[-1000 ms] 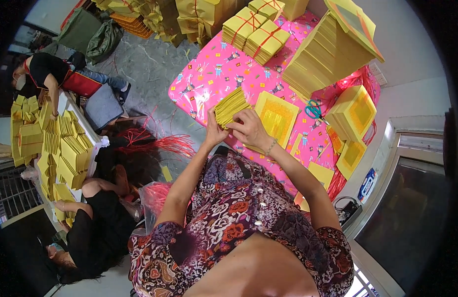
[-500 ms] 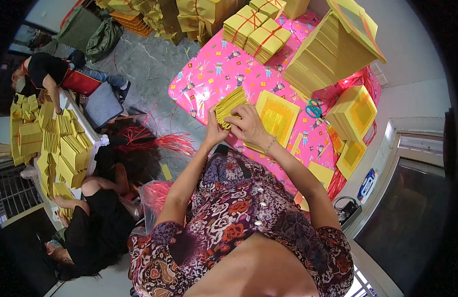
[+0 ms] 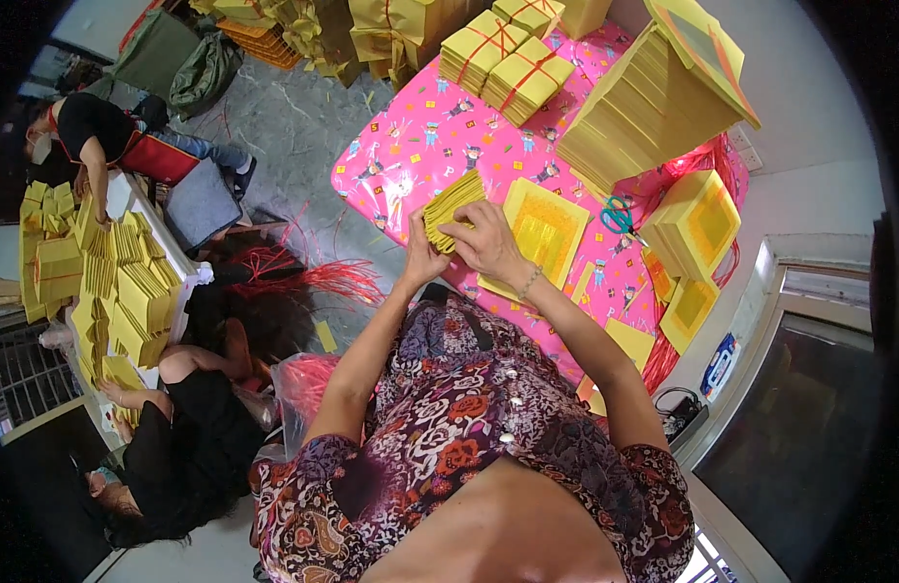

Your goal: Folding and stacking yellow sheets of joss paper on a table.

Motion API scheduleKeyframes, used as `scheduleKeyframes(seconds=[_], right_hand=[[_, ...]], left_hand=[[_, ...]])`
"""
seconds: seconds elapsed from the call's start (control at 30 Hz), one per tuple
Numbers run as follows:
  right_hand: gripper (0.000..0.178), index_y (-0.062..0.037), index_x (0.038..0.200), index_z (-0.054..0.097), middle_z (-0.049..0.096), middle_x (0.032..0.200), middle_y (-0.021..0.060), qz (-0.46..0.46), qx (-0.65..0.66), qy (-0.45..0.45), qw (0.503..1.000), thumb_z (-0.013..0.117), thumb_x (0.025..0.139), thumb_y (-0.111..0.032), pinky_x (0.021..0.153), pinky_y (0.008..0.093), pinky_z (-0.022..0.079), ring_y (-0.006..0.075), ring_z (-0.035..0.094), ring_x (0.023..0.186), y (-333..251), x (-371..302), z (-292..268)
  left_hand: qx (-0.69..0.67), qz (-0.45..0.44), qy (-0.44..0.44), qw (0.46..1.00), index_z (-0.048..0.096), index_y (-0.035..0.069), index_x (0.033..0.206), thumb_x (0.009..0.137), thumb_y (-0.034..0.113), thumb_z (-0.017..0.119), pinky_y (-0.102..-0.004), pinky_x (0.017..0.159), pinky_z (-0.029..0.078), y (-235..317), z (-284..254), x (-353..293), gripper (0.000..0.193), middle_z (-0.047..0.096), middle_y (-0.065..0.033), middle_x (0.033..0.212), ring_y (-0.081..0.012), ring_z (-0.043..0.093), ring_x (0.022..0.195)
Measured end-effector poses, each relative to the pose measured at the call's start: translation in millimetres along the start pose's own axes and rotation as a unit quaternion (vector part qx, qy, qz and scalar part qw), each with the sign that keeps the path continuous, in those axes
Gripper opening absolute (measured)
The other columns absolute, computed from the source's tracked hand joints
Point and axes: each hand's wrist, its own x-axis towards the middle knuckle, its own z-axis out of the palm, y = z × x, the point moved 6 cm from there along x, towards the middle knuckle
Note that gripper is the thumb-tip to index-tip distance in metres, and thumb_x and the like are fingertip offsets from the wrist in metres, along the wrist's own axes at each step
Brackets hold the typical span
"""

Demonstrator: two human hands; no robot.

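Note:
A thick wad of yellow paper sheets (image 3: 453, 199) stands on edge above the near part of the pink table (image 3: 401, 146), its layered edges facing up. My left hand (image 3: 423, 255) is closed round its left side. My right hand (image 3: 486, 241) presses on its near right edge with bent fingers. Just right of my right hand lies a flat pile of yellow paper (image 3: 558, 222) with a shiny gold panel. Teal-handled scissors (image 3: 618, 216) rest farther right. The palm side of both hands is hidden.
Bundles of yellow paper tied with red string (image 3: 508, 63) sit at the table's back, beside a tall leaning stack (image 3: 620, 107). Red strings (image 3: 318, 279) hang left of the table. Two co-workers sit at a white table (image 3: 182, 262) covered with yellow paper packs.
My hands and the wad stay almost in place; the right fingers shift only slightly. At the left, the far co-worker's head and arm have moved a little.

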Motion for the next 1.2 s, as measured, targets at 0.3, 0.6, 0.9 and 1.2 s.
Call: scheduleKeyframes(seconds=[0.3,0.6,0.9,1.2], right_hand=[[0.018,-0.0134,0.096,0.067,0.06,0.101,0.0054,-0.028,-0.021,-0.003,0.999,0.064,0.079,-0.015,0.095,0.0448,0.039,0.0266,0.054,0.108,-3,7,2],[0.021,-0.0108,0.1,0.066,0.061,0.101,0.006,-0.014,-0.011,-0.002,1.0,0.063,0.08,-0.014,0.095,0.0441,0.039,0.0271,0.055,0.108,-1,11,1],[0.031,-0.0045,0.122,0.058,0.054,0.116,0.0157,0.208,0.079,0.108,0.969,0.058,0.092,-0.015,0.094,0.0424,0.044,0.0341,0.054,0.111,52,13,-26],[0.029,-0.0028,0.121,0.059,0.056,0.115,0.0154,0.304,0.137,0.132,0.933,0.057,0.096,-0.017,0.094,0.0386,0.046,0.0295,0.057,0.11,81,-21,-24]], left_hand=[[0.017,0.004,-0.009,1.0,0.033,-0.001,0.134,0.07,0.009,0.076,-0.0428,0.101,0.043,-4,0,-1,0.078,0.043,-0.0197,0.125,-0.0368,0.048,0.12],[-0.001,0.011,0.001,1.0,0.033,0.0,0.135,0.072,0.01,0.078,-0.0425,0.1,0.044,-2,0,-1,0.078,0.044,-0.0195,0.124,-0.0362,0.05,0.117],[-0.063,-0.083,-0.033,0.994,0.034,0.0,0.14,0.073,0.007,0.078,-0.0367,0.102,0.043,-9,-18,20,0.081,0.053,-0.0149,0.129,-0.0237,0.054,0.12],[-0.253,-0.379,-0.089,0.885,0.046,-0.003,0.13,0.075,0.02,0.07,-0.0371,0.092,0.049,-73,-31,44,0.065,0.06,-0.013,0.116,-0.0222,0.061,0.105]])
